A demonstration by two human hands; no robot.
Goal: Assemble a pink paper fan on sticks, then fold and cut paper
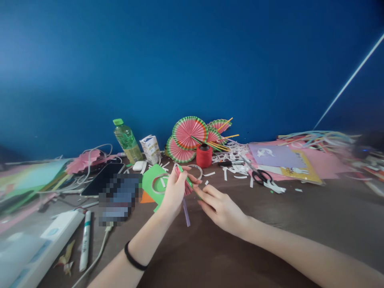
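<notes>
Near the middle of the table, my left hand [174,188] is closed round a small folded pink and green paper [188,187]. My right hand [220,208] reaches in from the right, its fingertips at the paper's lower right edge; whether they pinch it is too small to tell. A thin purple strip [186,213] hangs below the folded paper. Left of my left hand lie a green sheet [149,182] and a roll of tape [155,185]. Round pleated pink and green paper fans [190,133] stand behind, beside a red spool [204,157].
A green bottle [127,140] and a white carton [150,149] stand at the back. Scissors [262,176] and paper scraps lie right, near a purple sheet [277,156]. Leftward are a phone [103,180], a marker [85,242] and a white power strip [54,244].
</notes>
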